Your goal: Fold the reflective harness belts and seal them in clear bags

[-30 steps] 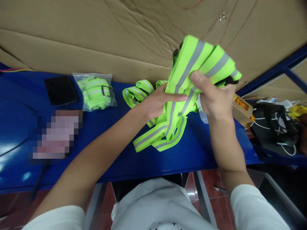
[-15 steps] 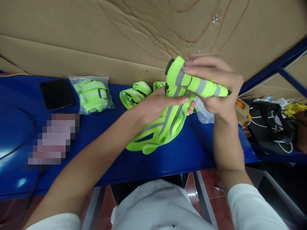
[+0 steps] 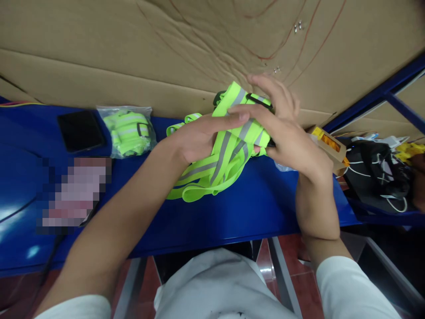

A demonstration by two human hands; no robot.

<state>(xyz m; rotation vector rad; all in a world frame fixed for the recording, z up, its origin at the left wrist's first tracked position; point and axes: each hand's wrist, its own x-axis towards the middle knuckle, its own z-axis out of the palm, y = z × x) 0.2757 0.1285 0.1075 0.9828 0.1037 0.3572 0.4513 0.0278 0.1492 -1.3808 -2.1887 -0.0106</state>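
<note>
A neon-green reflective strap vest (image 3: 219,159) with grey stripes is bunched between both my hands above the blue table (image 3: 232,212). My left hand (image 3: 199,135) wraps round its left side, fingers stretched across the top. My right hand (image 3: 285,133) presses the folded upper part with its black buckle, fingers curled over it. Loose loops of the strap hang down onto the table below my hands.
A clear bag (image 3: 128,128) with a folded green vest lies at the left, beside a black phone (image 3: 79,130). A small cardboard box (image 3: 327,146) and a black tray of cables (image 3: 381,173) sit at the right. A cardboard wall (image 3: 166,53) rises behind.
The raised bundle has come down and been folded tighter. My right hand turned over the top of it, and both hands shifted slightly left, covering the loose strap behind.
</note>
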